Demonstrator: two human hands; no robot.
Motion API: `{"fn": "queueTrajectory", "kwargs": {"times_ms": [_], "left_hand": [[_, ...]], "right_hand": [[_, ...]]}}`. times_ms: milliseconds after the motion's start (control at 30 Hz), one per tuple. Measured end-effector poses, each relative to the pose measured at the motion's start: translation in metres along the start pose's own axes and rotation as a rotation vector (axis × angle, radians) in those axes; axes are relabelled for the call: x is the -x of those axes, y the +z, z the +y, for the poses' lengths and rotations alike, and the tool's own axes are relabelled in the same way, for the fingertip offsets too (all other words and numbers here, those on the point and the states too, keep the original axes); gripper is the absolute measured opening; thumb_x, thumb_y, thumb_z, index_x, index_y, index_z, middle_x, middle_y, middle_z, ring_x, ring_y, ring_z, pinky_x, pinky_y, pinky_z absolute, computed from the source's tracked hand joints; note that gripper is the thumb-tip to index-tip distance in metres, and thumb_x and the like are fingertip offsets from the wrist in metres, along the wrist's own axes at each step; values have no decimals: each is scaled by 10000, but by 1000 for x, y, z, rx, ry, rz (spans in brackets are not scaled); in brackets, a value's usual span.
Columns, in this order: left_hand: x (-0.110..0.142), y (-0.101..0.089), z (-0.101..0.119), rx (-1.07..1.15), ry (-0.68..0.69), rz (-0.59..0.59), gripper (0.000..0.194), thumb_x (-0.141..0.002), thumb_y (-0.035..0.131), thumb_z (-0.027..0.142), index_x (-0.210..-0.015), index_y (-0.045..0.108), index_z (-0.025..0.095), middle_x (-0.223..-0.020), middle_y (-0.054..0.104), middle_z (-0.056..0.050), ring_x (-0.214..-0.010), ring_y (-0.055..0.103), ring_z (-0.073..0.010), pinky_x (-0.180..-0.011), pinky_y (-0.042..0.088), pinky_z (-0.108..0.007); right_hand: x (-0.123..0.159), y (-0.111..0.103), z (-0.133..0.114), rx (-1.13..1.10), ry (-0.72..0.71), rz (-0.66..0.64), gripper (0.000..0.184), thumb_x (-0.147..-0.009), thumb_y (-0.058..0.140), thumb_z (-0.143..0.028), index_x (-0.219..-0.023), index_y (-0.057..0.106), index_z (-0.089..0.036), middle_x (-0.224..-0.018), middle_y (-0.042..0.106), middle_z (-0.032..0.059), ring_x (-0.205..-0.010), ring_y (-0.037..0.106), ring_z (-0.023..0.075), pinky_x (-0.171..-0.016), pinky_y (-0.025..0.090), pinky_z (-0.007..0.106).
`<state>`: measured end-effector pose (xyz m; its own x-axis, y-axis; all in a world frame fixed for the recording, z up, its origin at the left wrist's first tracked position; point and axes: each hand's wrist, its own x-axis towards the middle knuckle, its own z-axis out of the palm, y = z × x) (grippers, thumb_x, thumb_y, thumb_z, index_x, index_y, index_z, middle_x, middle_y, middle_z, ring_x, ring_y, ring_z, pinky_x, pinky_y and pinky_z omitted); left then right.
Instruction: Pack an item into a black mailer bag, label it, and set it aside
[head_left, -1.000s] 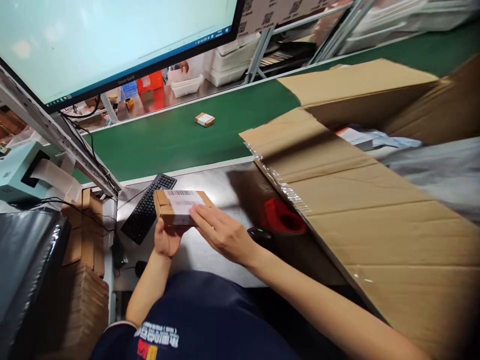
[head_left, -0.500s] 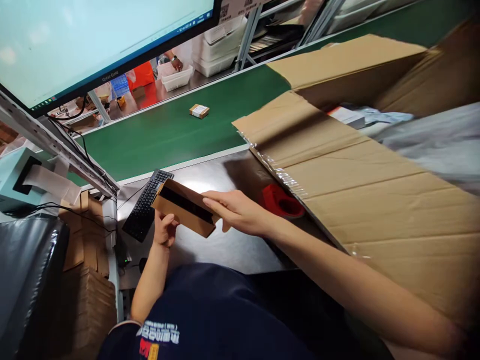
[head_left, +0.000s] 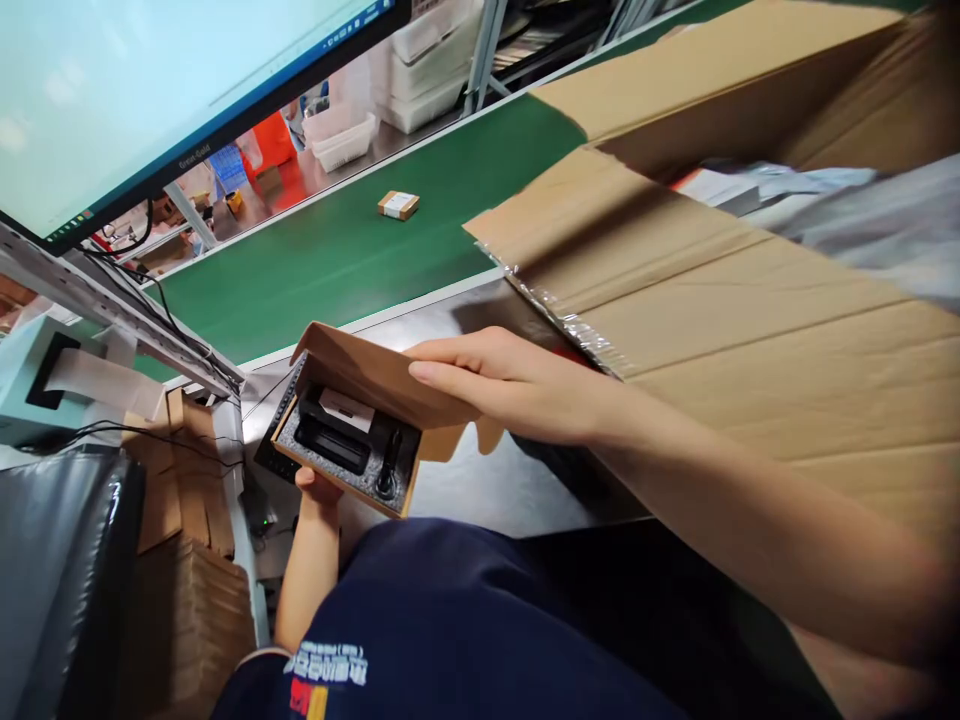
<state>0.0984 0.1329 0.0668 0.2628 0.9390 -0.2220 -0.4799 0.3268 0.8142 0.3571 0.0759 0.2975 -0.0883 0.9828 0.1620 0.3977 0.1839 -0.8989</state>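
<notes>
A small brown cardboard box (head_left: 371,375) is open in front of my chest, its lid raised. Black parts sit in grey foam (head_left: 349,450) inside it. My left hand (head_left: 316,487) grips the box from underneath; only a thumb and part of the palm show. My right hand (head_left: 499,385) holds the lifted lid back, fingers stretched along it and thumb behind.
A large open carton (head_left: 750,300) fills the right side. A green conveyor belt (head_left: 315,265) carries a small labelled box (head_left: 398,204). A monitor (head_left: 150,70) hangs at upper left, a label printer (head_left: 45,375) at left, and a keyboard peeks out under the box. Stacked flat cartons (head_left: 195,600) stand at lower left.
The box was closed with its label up, then tipped over. Now its lid is swung open by my right hand and the contents show.
</notes>
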Motion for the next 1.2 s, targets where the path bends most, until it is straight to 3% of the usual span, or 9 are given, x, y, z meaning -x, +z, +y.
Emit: {"fn": "queueTrajectory", "kwargs": {"times_ms": [167,267,400,567,700,800,933,1067,1200], "left_hand": [[3,-3,-2,-6,-5,44,798,-354,756,814,-925,737,257,-805,714,-82,-1014,681,-370,-819,589,-483],[6,14,1,14,26,13,740,-460,807,781,-974,740,253,-955,754,-88,-1174,658,-360,-958,572,-463],[7,46,6,96,85,-71,668,-654,810,700,-1121,726,230,-1187,740,-62,-1303,610,-292,-1049,516,-362],[7,59,3,181,-10,-82,689,-556,936,564,-1121,706,243,-1162,750,-31,-1129,689,-224,-964,554,-325],[8,60,0,192,-35,-46,678,-505,982,481,-1086,697,277,-1013,752,8,-918,703,-178,-817,564,-295],[9,62,0,166,-55,-33,651,-494,984,453,-1041,684,269,-973,742,13,-873,693,-167,-850,563,-320],[11,65,4,163,-31,-40,599,-520,960,435,-1015,679,247,-1036,741,-16,-994,697,-217,-949,545,-384],[14,73,9,139,40,-72,570,-631,918,350,-1142,680,264,-1094,720,-24,-1023,675,-216,-908,550,-342],[15,77,11,139,46,14,823,-569,956,361,-1306,590,358,-1228,662,-17,-967,645,-181,-731,553,-267]], "right_hand": [[4,5,-3,43,-26,-55,402,-999,504,-501,-1008,759,-191,-711,670,6,-732,665,206,-654,585,309],[15,30,6,168,-162,-88,376,-1028,474,-431,-1210,743,-242,-1032,770,44,-966,723,245,-852,627,377],[32,71,33,405,-334,2,431,-1016,506,-295,-1432,608,-256,-1454,613,114,-1293,614,286,-1073,548,470],[35,61,52,341,-289,-23,530,-958,619,-338,-1481,558,-283,-1417,634,116,-1237,654,290,-1011,596,427],[29,38,47,211,-264,-90,447,-990,500,-271,-1421,619,-274,-1350,666,108,-1175,685,254,-965,615,368],[28,33,46,190,-248,-81,432,-1004,459,-238,-1394,641,-283,-1328,675,98,-1177,681,240,-969,612,360],[32,40,56,177,-311,-120,436,-995,497,-215,-1406,627,-281,-1337,663,102,-1199,668,224,-967,611,337],[42,62,73,273,-395,-96,499,-987,473,-141,-1450,587,-288,-1403,615,133,-1285,621,238,-1030,582,385],[56,74,98,241,-359,-53,624,-1001,550,-241,-1592,373,-332,-1547,506,139,-1422,507,291,-1132,503,506]]}}
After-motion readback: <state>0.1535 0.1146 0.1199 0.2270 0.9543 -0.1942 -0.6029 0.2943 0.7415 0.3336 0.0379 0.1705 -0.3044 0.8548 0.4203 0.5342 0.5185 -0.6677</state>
